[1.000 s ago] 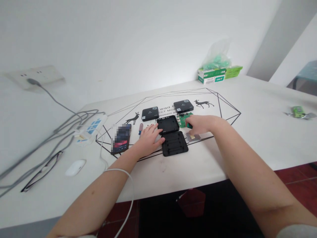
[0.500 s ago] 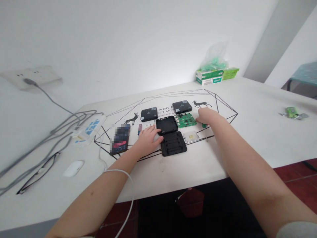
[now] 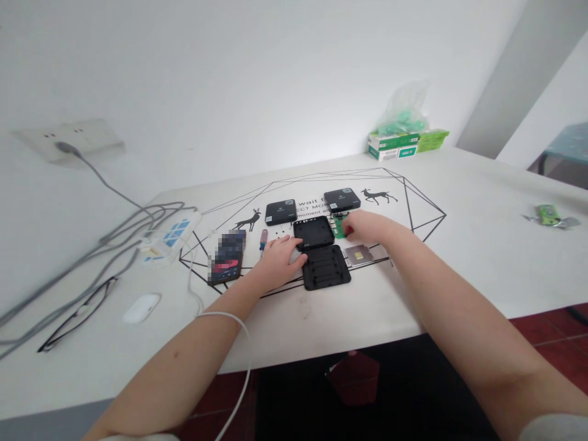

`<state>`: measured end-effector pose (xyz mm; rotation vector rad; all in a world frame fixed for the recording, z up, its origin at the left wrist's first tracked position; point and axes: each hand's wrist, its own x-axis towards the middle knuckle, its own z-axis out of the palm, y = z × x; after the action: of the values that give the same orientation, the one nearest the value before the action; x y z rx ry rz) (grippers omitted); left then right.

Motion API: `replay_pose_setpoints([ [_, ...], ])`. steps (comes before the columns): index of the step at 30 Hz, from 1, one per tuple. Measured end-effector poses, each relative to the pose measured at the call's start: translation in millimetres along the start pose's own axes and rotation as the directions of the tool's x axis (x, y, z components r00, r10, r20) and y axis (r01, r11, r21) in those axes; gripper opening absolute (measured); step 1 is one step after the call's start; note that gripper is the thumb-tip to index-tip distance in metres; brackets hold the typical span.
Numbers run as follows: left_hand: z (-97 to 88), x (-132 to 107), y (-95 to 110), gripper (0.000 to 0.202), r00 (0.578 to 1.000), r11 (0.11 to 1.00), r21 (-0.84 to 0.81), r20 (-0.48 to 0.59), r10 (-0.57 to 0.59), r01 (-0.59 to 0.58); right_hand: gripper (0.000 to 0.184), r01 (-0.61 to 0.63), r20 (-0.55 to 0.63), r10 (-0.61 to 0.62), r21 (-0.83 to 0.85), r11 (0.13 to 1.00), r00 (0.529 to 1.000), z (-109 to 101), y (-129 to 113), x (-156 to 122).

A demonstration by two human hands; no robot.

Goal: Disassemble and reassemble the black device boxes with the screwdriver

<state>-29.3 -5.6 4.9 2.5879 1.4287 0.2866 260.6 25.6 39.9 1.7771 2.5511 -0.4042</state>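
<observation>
My left hand (image 3: 281, 260) lies with fingers apart at the left edges of an open black case shell (image 3: 314, 233) and a black case cover (image 3: 327, 268). Its index finger reaches the shell; the thumb tip meets the cover. My right hand (image 3: 367, 227) is curled over a green circuit board (image 3: 339, 228), hiding the board's right part. Its fingertips are drawn together at the board, but what they pinch is hidden. Below this hand lies a silvery metal plate (image 3: 359, 255) with a yellowish square. A screwdriver (image 3: 263, 237) and small dark screws (image 3: 279, 233) sit near my left hand.
Two closed black boxes (image 3: 281, 212) stand behind the parts. A phone (image 3: 227, 257), white earbud case (image 3: 141, 308), glasses (image 3: 78, 312) and power strip (image 3: 169, 239) lie left. A white cable (image 3: 229, 315) crosses my left forearm. Green-white cartons (image 3: 395, 146) and keys (image 3: 549, 215) are right.
My right hand has moved left from the circuit board's right edge to over its middle. The green object beside that hand is now covered. My left hand stays in place; the view shifts slightly.
</observation>
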Motion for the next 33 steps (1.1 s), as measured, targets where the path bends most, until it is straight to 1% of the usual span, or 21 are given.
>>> replay_pose_setpoints([
  [3, 0.4, -0.1, 0.8, 0.054, 1.0, 1.0, 0.016, 0.004, -0.003, 0.003, 0.018, 0.015, 0.001, -0.015, -0.039, 0.999, 1.0, 6.2, -3.1, 4.0],
  [6, 1.0, 0.1, 0.1, 0.054, 1.0, 1.0, 0.016, -0.008, -0.001, 0.002, 0.015, 0.027, -0.021, -0.029, -0.075, 0.997, 0.999, 6.2, -2.2, 2.8],
  [8, 1.6, 0.5, -1.5, 0.053, 0.999, 1.0, -0.002, -0.033, -0.001, 0.001, 0.016, 0.026, -0.075, -0.032, -0.082, 0.996, 0.997, 2.4, -1.8, -1.4],
  [10, 2.2, 0.8, -3.9, 0.05, 0.997, 1.0, -0.026, -0.074, 0.002, -0.004, 0.017, 0.019, -0.171, -0.027, -0.05, 0.999, 0.985, -3.6, -2.3, -7.0],
  [12, 2.7, 0.9, -6.4, 0.046, 0.991, 0.999, -0.05, -0.131, 0.008, -0.014, 0.016, -0.004, -0.262, 0.016, 0.046, 0.999, 0.965, -10.0, -3.9, -12.3],
  [14, 2.7, 0.6, -8.2, 0.043, 0.982, 0.996, -0.082, -0.19, 0.016, -0.032, 0.014, -0.046, -0.288, 0.109, 0.218, 0.975, 0.951, -14.6, -5.8, -15.7],
  [16, 2.2, 0.1, -8.7, 0.04, 0.969, 0.99, -0.128, -0.246, 0.025, -0.058, 0.011, -0.09, -0.27, 0.219, 0.42, 0.903, 0.937, -16.2, -7.3, -16.7],
  [18, 1.1, -0.3, -8.0, 0.037, 0.955, 0.98, -0.181, -0.296, 0.024, -0.081, 0.007, -0.122, -0.253, 0.321, 0.581, 0.805, 0.912, -15.5, -7.8, -15.5],
  [20, -0.3, -0.2, -6.3, 0.034, 0.943, 0.967, -0.235, -0.333, 0.011, -0.094, 0.006, -0.128, -0.253, 0.392, 0.676, 0.725, 0.885, -13.8, -8.1, -13.0],
  [22, -2.0, 0.7, -3.9, 0.031, 0.938, 0.945, -0.316, -0.344, -0.03, -0.086, 0.006, -0.102, -0.263, 0.417, 0.732, 0.674, 0.87, -12.0, -9.8, -10.0],
  [23, -2.9, 1.4, -2.6, 0.031, 0.939, 0.921, -0.383, -0.335, -0.075, -0.063, 0.007, -0.073, -0.274, 0.412, 0.753, 0.654, 0.869, -10.7, -11.9, -8.5],
  [24, -4.0, 2.2, -1.3, 0.031, 0.941, 0.877, -0.479, -0.31, -0.139, -0.029, 0.007, -0.027, -0.294, 0.391, 0.769, 0.639, 0.872, -9.1, -15.2, -7.1],
  [25, -5.3, 3.1, -0.1, 0.032, 0.941, 0.8, -0.6, -0.263, -0.213, 0.014, 0.007, 0.033, -0.325, 0.356, 0.777, 0.628, 0.876, -6.9, -19.7, -5.8],
  [26, -6.9, 3.9, 1.2, 0.035, 0.94, 0.681, -0.73, -0.191, -0.283, 0.058, 0.008, 0.108, -0.365, 0.303, 0.776, 0.621, 0.88, -4.0, -25.4, -4.8],
  [27, -8.8, 4.6, 2.4, 0.038, 0.937, 0.527, -0.844, -0.098, -0.335, 0.1, 0.008, 0.189, -0.416, 0.243, 0.76, 0.622, 0.876, -0.4, -32.2, -4.0],
  [28, -10.8, 5.1, 3.5, 0.04, 0.934, 0.353, -0.925, 0.003, -0.358, 0.139, 0.009, 0.255, -0.458, 0.179, 0.732, 0.632, 0.871, 3.8, -39.9, -3.6],
  [29, -13.0, 5.4, 4.6, 0.042, 0.931, 0.187, -0.967, 0.098, -0.351, 0.172, 0.008, 0.317, -0.484, 0.103, 0.704, 0.636, 0.869, 8.6, -47.9, -3.5],
  [30, -15.1, 5.3, 5.5, 0.044, 0.93, 0.052, -0.979, 0.172, -0.326, 0.199, 0.008, 0.365, -0.502, 0.041, 0.68, 0.636, 0.864, 13.8, -55.8, -3.7],
  [31, -16.8, 5.1, 6.3, 0.043, 0.93, -0.044, -0.975, 0.22, -0.295, 0.217, 0.007, 0.406, -0.515, -0.021, 0.649, 0.644, 0.857, 19.1, -63.2, -4.1],
  [32, -18.0, 4.7, 6.8, 0.041, 0.933, -0.102, -0.97, 0.24, -0.268, 0.221, 0.005, 0.448, -0.537, -0.076, 0.609, 0.654, 0.84, 24.3, -69.7, -4.7],
  [33, -18.5, 4.1, 7.1, 0.037, 0.94, -0.13, -0.969, 0.237, -0.246, 0.211, 0.004, 0.494, -0.564, -0.128, 0.564, 0.662, 0.816, 29.2, -75.1, -5.3],
])
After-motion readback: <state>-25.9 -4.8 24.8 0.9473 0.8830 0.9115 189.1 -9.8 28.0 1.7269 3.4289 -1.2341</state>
